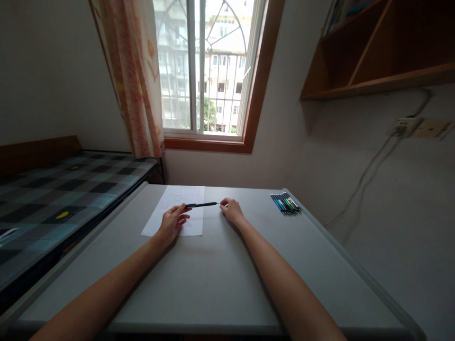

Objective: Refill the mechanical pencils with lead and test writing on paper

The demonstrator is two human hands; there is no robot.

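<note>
Pinching a pen (204, 204) at one end, just above paper (195, 226), the left hand (173, 221) holds it toward the right hand (232, 211), whose bunched fingers reach its tip, grip unclear. It should be light, stiff and smooth, easiest held mid-barrel. A desk (199, 284) lies beneath, a row of pens (286, 203) rightward, window (222, 71) beyond, bed (71, 189) left.

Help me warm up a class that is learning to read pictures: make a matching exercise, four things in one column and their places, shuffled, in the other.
Things
1. Black pen
2. White sheet
3. Row of pens
4. Curtain

Places
A. Near the right edge of the table
B. Hanging at the left of the window
C. Held in the left hand
D. Flat on the table, partly hidden by the left hand

Pairs: 1-C, 2-D, 3-A, 4-B
</note>
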